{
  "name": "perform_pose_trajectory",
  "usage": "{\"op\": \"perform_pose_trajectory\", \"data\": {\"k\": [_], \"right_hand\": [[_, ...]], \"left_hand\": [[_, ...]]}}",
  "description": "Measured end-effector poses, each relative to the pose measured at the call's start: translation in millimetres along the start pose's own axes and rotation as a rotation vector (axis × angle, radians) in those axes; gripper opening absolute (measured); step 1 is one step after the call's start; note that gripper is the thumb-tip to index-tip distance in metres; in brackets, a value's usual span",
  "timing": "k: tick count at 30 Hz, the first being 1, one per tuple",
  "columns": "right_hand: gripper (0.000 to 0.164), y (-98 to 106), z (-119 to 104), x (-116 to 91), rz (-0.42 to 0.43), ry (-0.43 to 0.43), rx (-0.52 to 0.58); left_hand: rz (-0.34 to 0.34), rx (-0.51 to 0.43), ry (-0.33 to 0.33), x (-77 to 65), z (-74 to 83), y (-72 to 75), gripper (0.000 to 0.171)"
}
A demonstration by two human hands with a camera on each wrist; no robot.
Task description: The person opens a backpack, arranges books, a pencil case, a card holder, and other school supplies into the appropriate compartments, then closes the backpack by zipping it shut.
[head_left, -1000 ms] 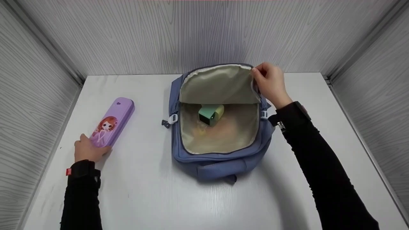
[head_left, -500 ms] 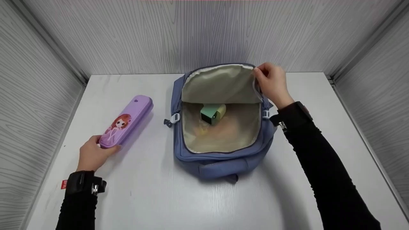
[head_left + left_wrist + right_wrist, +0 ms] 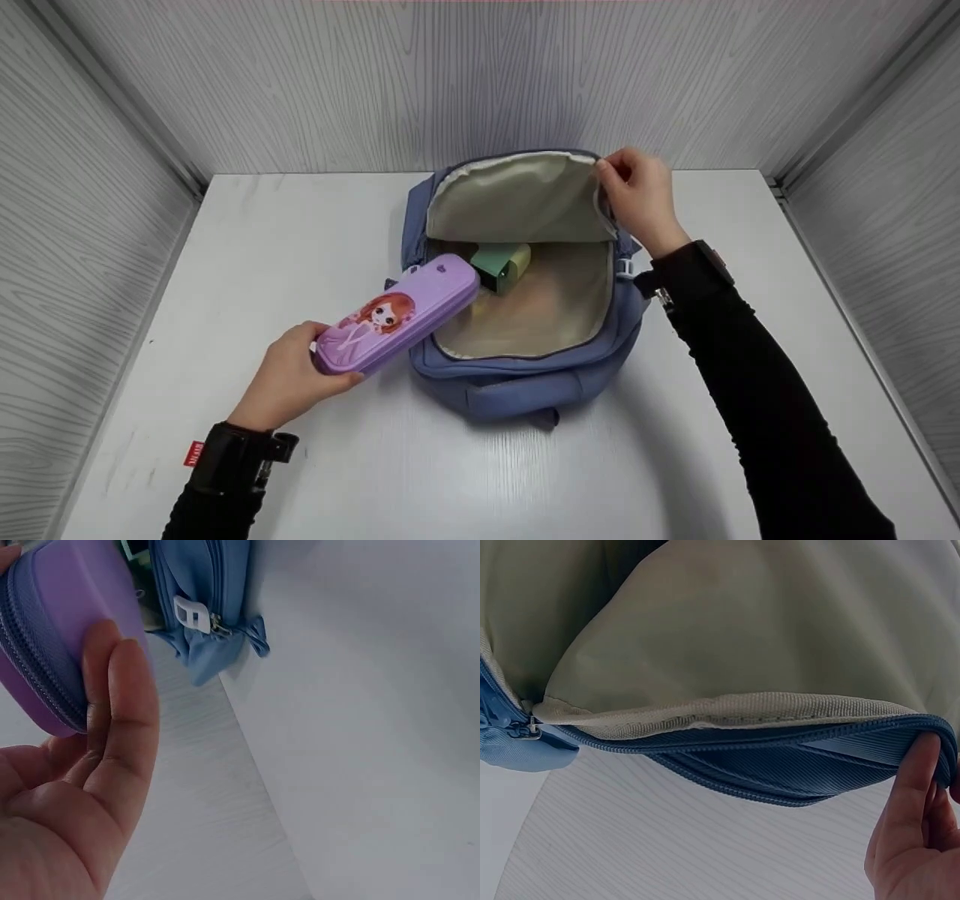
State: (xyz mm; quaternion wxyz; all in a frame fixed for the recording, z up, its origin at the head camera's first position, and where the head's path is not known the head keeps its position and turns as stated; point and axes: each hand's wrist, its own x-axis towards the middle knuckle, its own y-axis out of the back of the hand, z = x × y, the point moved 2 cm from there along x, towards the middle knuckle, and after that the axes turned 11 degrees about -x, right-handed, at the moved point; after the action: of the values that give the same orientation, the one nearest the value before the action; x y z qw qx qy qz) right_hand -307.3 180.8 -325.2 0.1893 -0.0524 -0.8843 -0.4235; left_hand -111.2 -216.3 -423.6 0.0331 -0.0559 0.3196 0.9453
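Observation:
A purple zippered pencil case point(image 3: 397, 315) with a red-haired doll picture is gripped at its near end by my left hand point(image 3: 289, 379). Its far end hangs over the left edge of the blue backpack's point(image 3: 525, 390) opening. In the left wrist view, fingers press the side of the pencil case point(image 3: 97, 585) beside its zipper. My right hand point(image 3: 641, 199) pinches the upper right edge of the backpack's raised flap point(image 3: 517, 195). The right wrist view shows the flap's zipper edge point(image 3: 780, 736) held between thumb and fingers. Inside the backpack lies a green and yellow box-like object point(image 3: 501, 264).
The backpack lies on a white table point(image 3: 315, 480), with grey wood-grain panels point(image 3: 315, 82) behind and at both sides. A white buckle point(image 3: 625, 268) sits on the backpack's right side. Another buckle point(image 3: 191, 613) with a zipper pull shows in the left wrist view.
My left hand has lifted the pencil case off the table and carried it right, to the backpack's opening. The right hand keeps its hold on the flap.

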Motion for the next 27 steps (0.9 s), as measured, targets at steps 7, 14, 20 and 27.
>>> {"op": "perform_pose_trajectory", "data": {"k": [7,14,20,27], "right_hand": [[0.021,1,-3,-4,0.023,0.028,0.004],[0.021,1,-7,-7,0.046,0.037,0.010],[0.021,0,-10,-11,0.034,0.053,0.035],[0.020,-2,-11,-13,0.040,0.055,0.037]], "left_hand": [[-0.029,0.018,-0.019,6.5,13.9,-16.6,0.073],[-0.040,0.039,-0.032,30.2,35.5,-35.6,0.068],[-0.070,0.065,-0.045,58.7,54.9,-54.9,0.077],[-0.118,0.055,-0.094,81.8,63.7,-82.4,0.078]]}}
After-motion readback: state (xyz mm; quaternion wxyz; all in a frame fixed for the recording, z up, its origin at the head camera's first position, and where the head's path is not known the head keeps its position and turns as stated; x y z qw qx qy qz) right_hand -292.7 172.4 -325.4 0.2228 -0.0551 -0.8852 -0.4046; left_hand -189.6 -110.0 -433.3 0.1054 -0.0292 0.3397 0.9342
